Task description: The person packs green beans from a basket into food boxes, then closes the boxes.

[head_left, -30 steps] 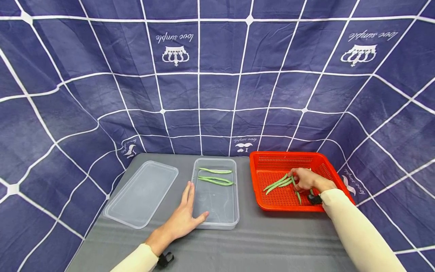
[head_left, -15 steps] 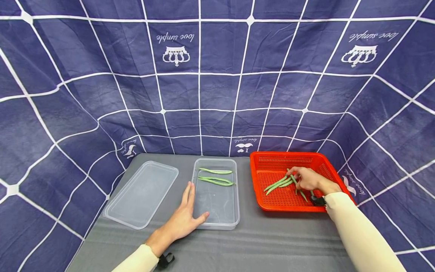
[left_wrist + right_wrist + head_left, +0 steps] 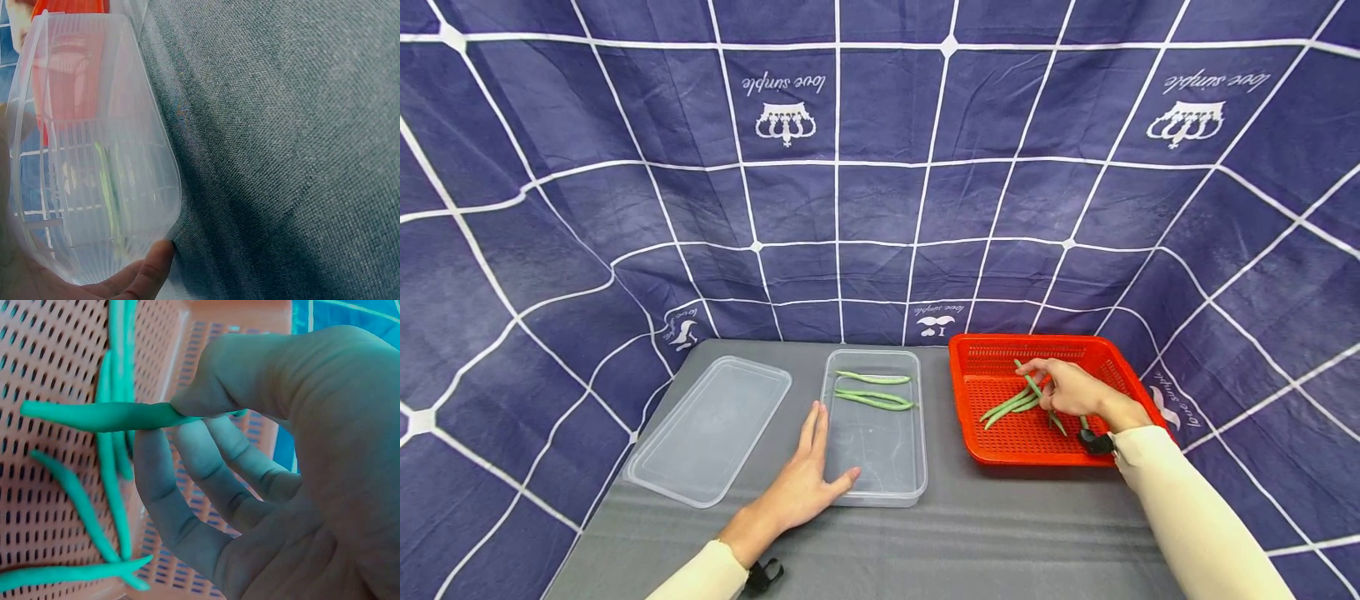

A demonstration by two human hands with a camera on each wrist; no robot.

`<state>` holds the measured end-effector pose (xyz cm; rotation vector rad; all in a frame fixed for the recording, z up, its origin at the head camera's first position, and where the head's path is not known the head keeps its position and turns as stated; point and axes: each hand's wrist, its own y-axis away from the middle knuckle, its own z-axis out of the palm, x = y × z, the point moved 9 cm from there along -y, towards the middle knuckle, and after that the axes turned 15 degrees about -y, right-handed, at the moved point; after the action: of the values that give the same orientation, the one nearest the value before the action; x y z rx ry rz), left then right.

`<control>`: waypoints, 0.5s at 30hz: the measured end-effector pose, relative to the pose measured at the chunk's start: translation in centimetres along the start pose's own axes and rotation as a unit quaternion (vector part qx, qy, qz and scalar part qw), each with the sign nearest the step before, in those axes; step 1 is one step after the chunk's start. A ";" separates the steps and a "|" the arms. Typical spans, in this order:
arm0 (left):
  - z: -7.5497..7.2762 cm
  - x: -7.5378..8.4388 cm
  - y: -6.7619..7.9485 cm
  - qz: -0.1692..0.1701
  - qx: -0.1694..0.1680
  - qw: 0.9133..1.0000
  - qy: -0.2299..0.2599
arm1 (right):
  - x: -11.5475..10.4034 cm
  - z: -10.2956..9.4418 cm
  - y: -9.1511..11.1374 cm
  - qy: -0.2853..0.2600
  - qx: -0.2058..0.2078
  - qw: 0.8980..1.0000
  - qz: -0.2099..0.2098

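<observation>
My right hand (image 3: 1072,390) pinches a green bean (image 3: 1030,379) between thumb and fingers over the red basket (image 3: 1026,458). Up close in the right wrist view, the pinched bean (image 3: 94,417) lies across the fingertips, with other beans (image 3: 112,494) on the mesh floor below. Several beans (image 3: 1006,410) remain loose in the basket, partly covered by the hand. At the middle of the table, my left hand (image 3: 805,483) rests against the near left side of a clear plastic container (image 3: 880,454), its fingers extended. A few green beans (image 3: 876,402) lie crosswise toward the container's far end.
A translucent lid (image 3: 711,429) lies flat left of the container. Grey cloth (image 3: 970,542) covers the table. A blue curtain (image 3: 880,208) with white grid lines stands behind and on both sides. Bare cloth separates container and basket.
My right hand has shifted slightly up and left in the head view, and the pinched bean now stands out past the fingertips. My left hand stays put on the container.
</observation>
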<state>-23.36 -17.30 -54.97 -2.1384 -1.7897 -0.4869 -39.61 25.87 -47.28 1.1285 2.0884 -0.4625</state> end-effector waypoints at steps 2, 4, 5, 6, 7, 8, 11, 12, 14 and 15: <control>0.0 0.0 0.1 0.001 0.001 1.000 0.002 | -0.6 0.2 -0.1 -0.006 -0.001 1.000 -0.006; -0.1 0.0 0.1 0.001 0.001 1.000 0.001 | -1.1 0.3 -0.3 -0.006 0.000 1.000 -0.012; -0.1 0.0 0.1 0.001 0.003 1.000 0.000 | -1.4 0.4 -0.3 -0.003 0.001 1.000 -0.016; -0.1 0.0 0.1 0.001 0.004 1.000 0.000 | -1.8 0.4 -0.4 0.001 0.002 1.000 -0.020; -0.3 0.1 0.1 0.004 0.009 1.000 -0.001 | -2.2 0.4 -0.4 0.005 0.004 1.000 -0.025; -0.4 0.2 0.1 0.006 0.013 1.000 -0.001 | -2.6 0.4 -0.4 0.010 0.007 0.999 -0.030; -0.5 0.2 0.1 0.006 0.015 1.000 -0.002 | -4.0 0.5 -0.4 0.019 0.014 0.999 -0.048; -0.5 0.2 0.1 0.005 0.015 1.000 -0.001 | -4.5 0.6 -0.4 0.020 0.015 0.998 -0.055; -0.5 0.4 0.1 0.007 0.013 1.000 -0.002 | -5.2 0.8 -0.4 0.020 0.021 0.998 -0.064; -0.5 0.4 0.1 0.007 0.013 1.000 -0.002 | -5.5 1.0 -0.4 0.018 0.023 0.997 -0.068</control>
<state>-23.28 -17.19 -54.38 -2.1355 -1.7727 -0.4534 -37.52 21.91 -43.96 1.0308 2.2064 -0.5614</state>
